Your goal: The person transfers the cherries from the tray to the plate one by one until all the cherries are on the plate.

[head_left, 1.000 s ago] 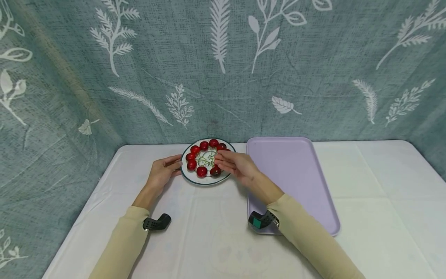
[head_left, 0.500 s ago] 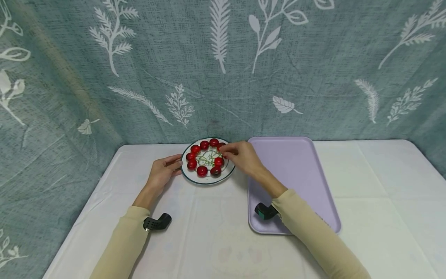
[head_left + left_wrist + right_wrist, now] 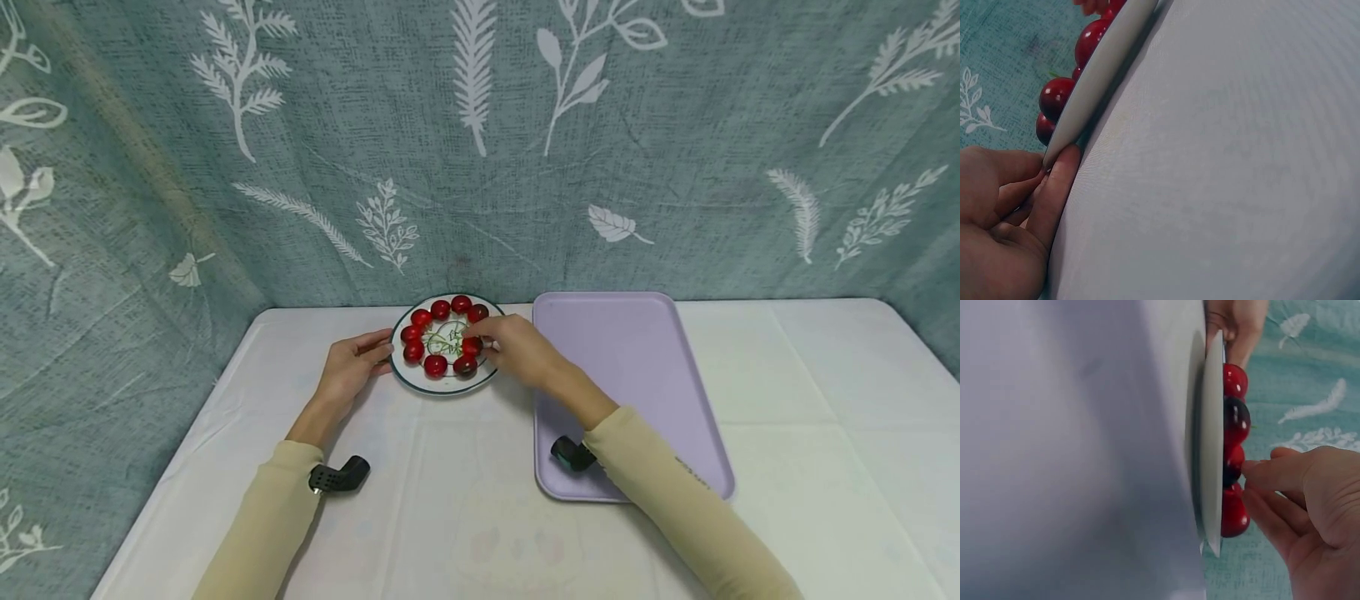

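A white plate [image 3: 408, 379] with a dark rim carries a ring of red cherries [image 3: 435, 366], their green stems pointing to the middle. My left hand [image 3: 349, 372] grips the plate's left edge; in the left wrist view its fingers [image 3: 1057, 187] lie above and below the rim. Over the plate's right side, my right hand [image 3: 517, 350] pinches at a cherry [image 3: 471, 345], fingertips right at it. The right wrist view has thumb and fingers close together beside a red and dark cherry [image 3: 1233, 467]. Part of the ring is hidden under the right hand.
A lilac tray [image 3: 622, 367] lies right of the plate, under the right forearm. A white cloth [image 3: 450, 500] covers the table. Behind the table's far edge hangs a green-blue curtain [image 3: 450, 225] with white leaf prints.
My right hand has shifted from the plate's upper right slightly toward the front, onto the cherry at the right side. The left hand has stayed at the plate's edge.
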Tool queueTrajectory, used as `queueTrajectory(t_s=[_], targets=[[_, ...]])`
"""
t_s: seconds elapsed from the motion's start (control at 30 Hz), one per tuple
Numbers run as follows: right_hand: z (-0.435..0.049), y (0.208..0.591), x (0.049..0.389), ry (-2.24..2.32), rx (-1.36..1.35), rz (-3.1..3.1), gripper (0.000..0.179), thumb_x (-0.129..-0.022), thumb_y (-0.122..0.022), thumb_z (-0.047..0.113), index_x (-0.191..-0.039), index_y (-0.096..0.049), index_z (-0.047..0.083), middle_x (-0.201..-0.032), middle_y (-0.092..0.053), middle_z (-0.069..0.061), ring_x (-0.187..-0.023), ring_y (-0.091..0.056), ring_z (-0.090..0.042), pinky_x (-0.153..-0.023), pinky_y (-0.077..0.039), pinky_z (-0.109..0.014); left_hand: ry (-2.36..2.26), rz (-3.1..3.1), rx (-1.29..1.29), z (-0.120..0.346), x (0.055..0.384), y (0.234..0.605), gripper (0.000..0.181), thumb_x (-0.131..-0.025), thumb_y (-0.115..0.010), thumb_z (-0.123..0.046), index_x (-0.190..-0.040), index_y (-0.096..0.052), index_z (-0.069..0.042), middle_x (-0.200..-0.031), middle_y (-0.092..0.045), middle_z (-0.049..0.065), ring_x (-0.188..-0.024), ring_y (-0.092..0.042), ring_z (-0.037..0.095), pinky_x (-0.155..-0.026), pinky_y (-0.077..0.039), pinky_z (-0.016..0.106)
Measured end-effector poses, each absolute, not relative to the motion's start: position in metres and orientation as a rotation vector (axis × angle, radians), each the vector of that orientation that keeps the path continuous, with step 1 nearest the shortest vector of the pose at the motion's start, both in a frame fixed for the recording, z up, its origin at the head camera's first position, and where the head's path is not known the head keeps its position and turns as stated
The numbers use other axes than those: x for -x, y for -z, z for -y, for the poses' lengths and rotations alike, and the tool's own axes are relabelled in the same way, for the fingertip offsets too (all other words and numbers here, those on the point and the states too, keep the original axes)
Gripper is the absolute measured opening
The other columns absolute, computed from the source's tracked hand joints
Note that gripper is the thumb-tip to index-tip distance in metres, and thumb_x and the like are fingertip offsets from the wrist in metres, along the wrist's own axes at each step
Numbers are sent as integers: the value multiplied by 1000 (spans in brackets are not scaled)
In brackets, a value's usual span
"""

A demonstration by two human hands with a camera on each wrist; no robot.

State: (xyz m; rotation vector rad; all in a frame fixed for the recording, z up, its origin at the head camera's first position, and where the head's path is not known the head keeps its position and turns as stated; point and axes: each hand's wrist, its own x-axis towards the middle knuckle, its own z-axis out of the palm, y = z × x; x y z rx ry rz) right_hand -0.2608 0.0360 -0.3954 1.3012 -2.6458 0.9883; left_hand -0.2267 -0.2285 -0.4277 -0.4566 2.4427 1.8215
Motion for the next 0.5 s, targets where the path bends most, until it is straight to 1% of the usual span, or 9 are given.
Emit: queueTrajectory(t_s=[0.23,0.33,0.5], targets=[[-36,396,257,-918,-1282,2701,39,-84,-68,-10,-122,-67,-2,-115,-70,-12,-98,-67,-24,-86,-57,-32,-1835,-2430,431,228,225,427,43,-102,-53,-8,-143,-47,2,-140,-50,20,-104,-61,14,-81,-57,17],[-39,397,256,-980,-1258,2704,42,-84,-67,-11,-125,-64,-4,-113,-70,-15,-99,-68,-25,-87,-58,-32,-1825,-2442,427,229,225,427,43,-102,-53,-8,-143,-47,1,-140,-50,20,-106,-60,16,-81,-57,17],[-48,396,252,-1067,-1236,2699,39,-86,-65,-10,-124,-63,-7,-109,-71,-16,-99,-69,-25,-86,-59,-30,-1820,-2447,423,230,225,427,43,-101,-53,-8,-143,-47,1,-141,-49,20,-106,-60,16,-81,-57,17]])
